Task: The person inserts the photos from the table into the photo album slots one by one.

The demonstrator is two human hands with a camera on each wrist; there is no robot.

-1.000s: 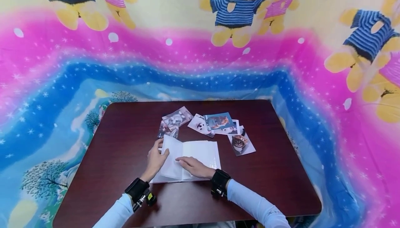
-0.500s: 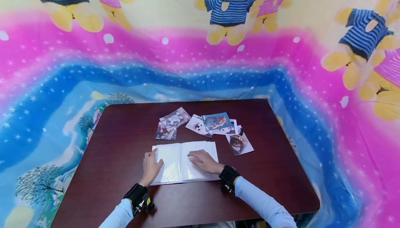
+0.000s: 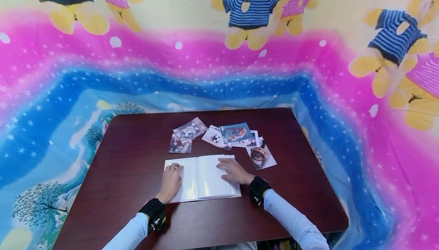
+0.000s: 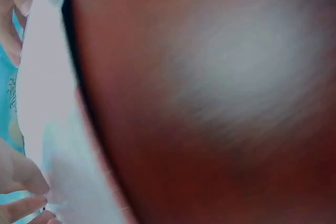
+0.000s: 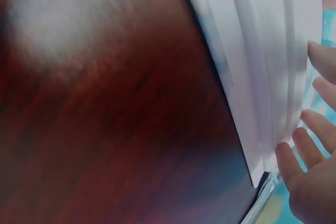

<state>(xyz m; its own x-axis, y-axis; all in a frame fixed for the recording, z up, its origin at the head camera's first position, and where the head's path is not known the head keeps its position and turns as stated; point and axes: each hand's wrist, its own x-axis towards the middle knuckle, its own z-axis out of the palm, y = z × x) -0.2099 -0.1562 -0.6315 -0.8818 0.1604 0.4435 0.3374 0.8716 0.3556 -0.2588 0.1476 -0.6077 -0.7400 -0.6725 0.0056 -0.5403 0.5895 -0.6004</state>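
A photo album [image 3: 205, 183] with blank white pages and shiny clear sleeves lies spread flat on the table, its fold near the middle. My left hand [image 3: 171, 182] rests on the left page, fingertips on its surface; in the left wrist view that hand [image 4: 20, 184] shows only in part at the lower left. On the opposite page lies my right hand [image 3: 236, 170], fingers spread and slightly bent near the outer edge. The right wrist view has the right hand's fingers [image 5: 310, 148] against the stack of pages [image 5: 262, 72]. Neither hand grips anything.
Behind the album, animal photos lie in loose overlapping groups: a pair of prints [image 3: 186, 133] at left, a blue-bordered photo [image 3: 236, 132] over others at centre, and a cat photo [image 3: 260, 156] at right. A patterned cloth [image 3: 219, 86] hangs around the dark table [image 3: 130, 158].
The left page, earlier lifted by my left hand, now lies flat. My left hand has moved onto the page from its outer edge. The right hand has slid outward to the right.
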